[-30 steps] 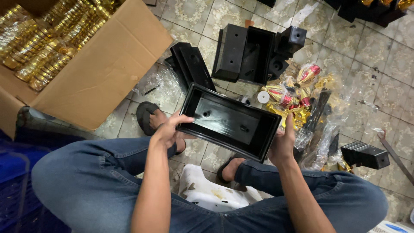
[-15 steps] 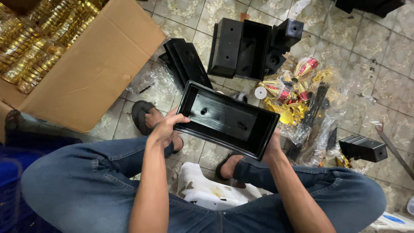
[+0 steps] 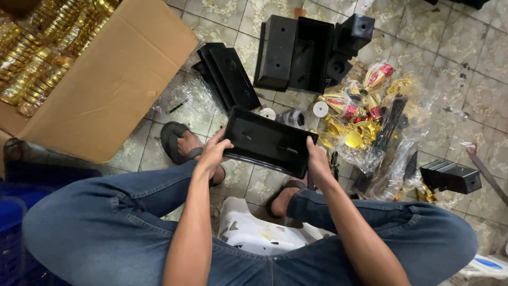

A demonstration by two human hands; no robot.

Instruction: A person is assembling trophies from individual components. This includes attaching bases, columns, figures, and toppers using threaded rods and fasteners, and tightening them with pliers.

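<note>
Tiled floor (image 3: 444, 63) crowded with black plastic bases (image 3: 296, 50) and gold trophy parts (image 3: 349, 122): left hand (image 3: 214, 151) and right hand (image 3: 316, 161) grip opposite short edges of a black rectangular tray (image 3: 267, 140), held above the knees, cardboard box (image 3: 106, 79) close at left.

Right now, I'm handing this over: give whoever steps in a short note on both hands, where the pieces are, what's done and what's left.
Left hand: grips the left end of the black rectangular tray, thumb on its rim.
Right hand: holds the tray's right end.
The tray is held above the tiled floor, open side up, between the knees; nothing is seen fitted in it.
More black trays are stacked ahead; black box parts stand beyond them.
Gold and red pieces lie in clear wrap to the right.
The cardboard box on the left holds gold parts.
Done: one tray in hand. Left: the rest lies unassembled.
</note>
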